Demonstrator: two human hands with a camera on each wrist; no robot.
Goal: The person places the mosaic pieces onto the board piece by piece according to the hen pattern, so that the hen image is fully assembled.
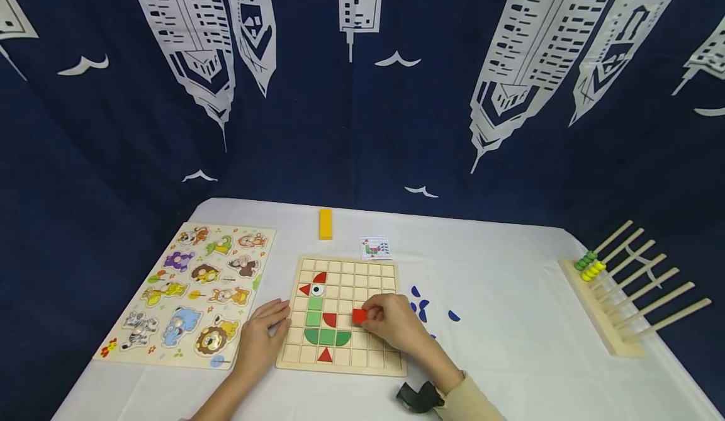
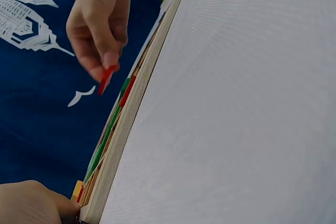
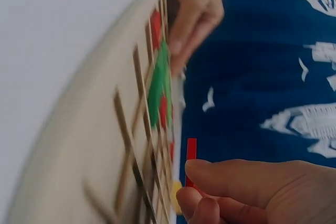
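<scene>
In the head view, the right hand [image 1: 393, 323] is holding a small, flat red square tile [image 1: 359, 316] over the right half of a pale wooden gridded board [image 1: 367, 358], its grip clamping the tile between thumb and fingers. The tile's free edge is pointing left, towards the green and red flat pieces [image 1: 327, 336] lying on the board; its outline is looking nearly square, so no long axis is standing out, and fingertips are covering its right edge. The left hand [image 1: 263, 333] is resting against the board's left edge, fingers reaching forward without curling. Dark blue half-round pieces [image 1: 454, 315] are lying on the white-covered desk [image 1: 510, 295], some being partly hidden by the right hand. A black object [image 1: 419, 398] beside the right wrist is remaining hard to identify.

In the left wrist view, the tile is showing almost edge-on, slanting down-left from the fingertips, clear of the board. The frame is cutting off the left hand.

In the right wrist view, the tile's edge is running upright, its lower part hiding behind thumb and fingers; the board's nearest gridlines are blurring.
</scene>
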